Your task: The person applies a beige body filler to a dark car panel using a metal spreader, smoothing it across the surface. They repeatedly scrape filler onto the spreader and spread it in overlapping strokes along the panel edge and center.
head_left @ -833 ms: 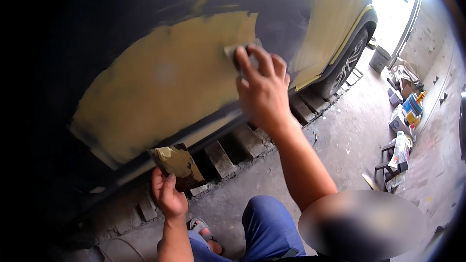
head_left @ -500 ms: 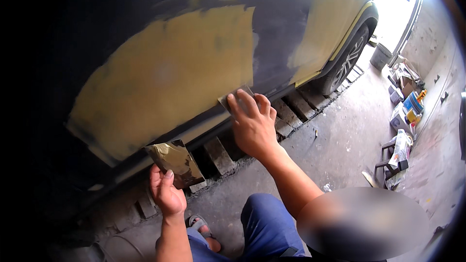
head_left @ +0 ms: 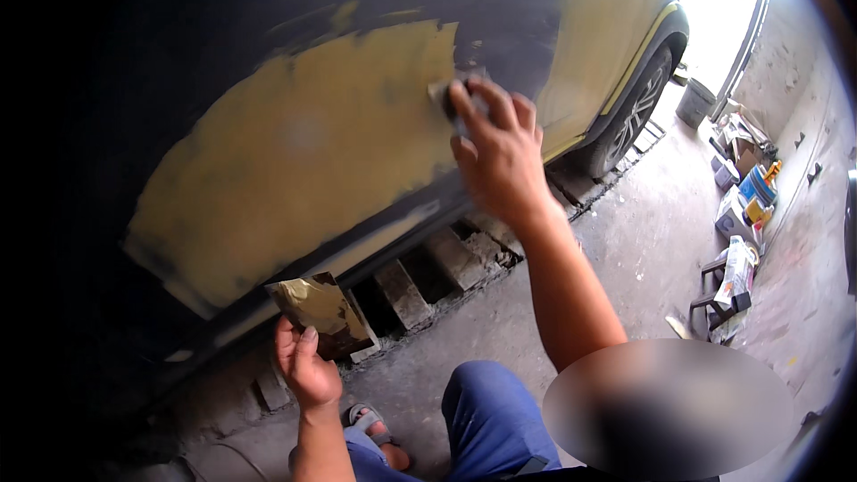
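Observation:
A large yellow filler patch [head_left: 295, 161] covers the lower part of the dark grey car side [head_left: 500, 13]. At its right edge, my right hand [head_left: 504, 161] is closed on a small flat spreader [head_left: 437, 92], which is against the panel and partly hidden by my fingers. Lower left, my left hand [head_left: 310, 373] grips a square, dark mixing board [head_left: 341, 328] by its near edge, fingers beneath and thumb at the side. Yellow putty [head_left: 311, 295] is smeared over the board's upper part, just outside the sill.
Slatted blocks [head_left: 403, 295] line the floor under the sill. To the right are a wheel [head_left: 636, 116], a grey bucket [head_left: 695, 103], containers including a blue tub [head_left: 757, 186], and a low dark stool [head_left: 721, 303] with paper on it. A wall rises at far right.
My right hand and the spreader have moved up and slightly right from the patch's lower edge, exposing the lower strip. The left hand with the board has hardly moved.

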`<action>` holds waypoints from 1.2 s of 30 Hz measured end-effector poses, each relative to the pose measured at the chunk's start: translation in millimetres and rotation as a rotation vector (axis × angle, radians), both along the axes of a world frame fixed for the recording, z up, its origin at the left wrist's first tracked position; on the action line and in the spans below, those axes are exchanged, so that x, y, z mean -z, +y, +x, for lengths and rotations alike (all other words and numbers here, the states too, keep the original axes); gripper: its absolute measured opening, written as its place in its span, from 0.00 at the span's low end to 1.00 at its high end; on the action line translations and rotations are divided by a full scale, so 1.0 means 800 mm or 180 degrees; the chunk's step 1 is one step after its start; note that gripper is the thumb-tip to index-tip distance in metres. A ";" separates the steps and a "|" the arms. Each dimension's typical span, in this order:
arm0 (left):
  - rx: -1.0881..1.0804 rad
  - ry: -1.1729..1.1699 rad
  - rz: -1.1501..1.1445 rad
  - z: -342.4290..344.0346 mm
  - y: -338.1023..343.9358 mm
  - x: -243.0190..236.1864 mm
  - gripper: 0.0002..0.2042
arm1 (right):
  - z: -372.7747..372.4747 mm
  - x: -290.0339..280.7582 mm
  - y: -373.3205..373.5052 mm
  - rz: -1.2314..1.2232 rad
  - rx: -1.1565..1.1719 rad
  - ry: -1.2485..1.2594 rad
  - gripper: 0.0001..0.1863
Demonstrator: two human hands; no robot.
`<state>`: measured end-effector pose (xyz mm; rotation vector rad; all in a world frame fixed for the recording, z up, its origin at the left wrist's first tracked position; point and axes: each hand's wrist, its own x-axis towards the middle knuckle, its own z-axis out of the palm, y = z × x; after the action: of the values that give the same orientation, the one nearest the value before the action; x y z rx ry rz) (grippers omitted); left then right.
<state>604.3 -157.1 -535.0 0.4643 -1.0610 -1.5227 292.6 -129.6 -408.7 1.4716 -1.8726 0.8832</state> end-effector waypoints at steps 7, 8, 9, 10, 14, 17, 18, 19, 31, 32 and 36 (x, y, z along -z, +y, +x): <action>0.0052 -0.0006 0.0050 -0.004 0.000 -0.006 0.17 | 0.022 0.093 0.026 0.0456 -0.0137 -0.0317 0.36; 0.0084 -0.0003 0.0071 -0.007 0.001 -0.007 0.17 | 0.021 0.099 0.031 0.0518 -0.0129 -0.0319 0.36; 0.0078 -0.0004 0.0093 -0.008 0.000 -0.008 0.17 | 0.021 0.100 0.033 0.0594 -0.0118 -0.0302 0.35; 0.0075 -0.0003 0.0117 -0.009 0.000 -0.007 0.17 | 0.021 0.100 0.038 0.0687 -0.0038 -0.0308 0.35; 0.0031 -0.0009 0.0117 -0.009 0.002 -0.008 0.18 | 0.014 0.056 0.046 0.0419 0.0183 -0.0344 0.34; -0.0084 -0.0074 0.0055 -0.009 0.004 -0.008 0.18 | -0.008 0.001 0.025 -0.0271 0.0099 -0.0189 0.33; -0.0126 -0.0106 0.0017 -0.011 0.003 -0.008 0.18 | -0.013 -0.016 0.015 -0.0376 0.0088 -0.0141 0.33; -0.0102 -0.0110 0.0019 -0.012 0.003 -0.009 0.18 | -0.015 -0.025 0.008 -0.0481 0.0075 -0.0095 0.33; 0.0122 0.0001 0.0083 -0.010 -0.004 -0.008 0.18 | -0.006 0.032 0.018 0.0245 0.0127 -0.0130 0.34; 0.0100 -0.0070 0.0048 -0.009 -0.003 -0.007 0.19 | -0.006 0.024 0.022 0.0066 0.0115 -0.0135 0.34; 0.0024 -0.0118 0.0018 -0.015 -0.003 -0.006 0.20 | -0.013 -0.035 0.015 -0.0421 0.0067 -0.0110 0.33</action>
<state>592.5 -159.8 -530.1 0.4947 -1.0884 -1.5292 281.9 -117.9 -381.0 1.3625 -1.8141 1.0082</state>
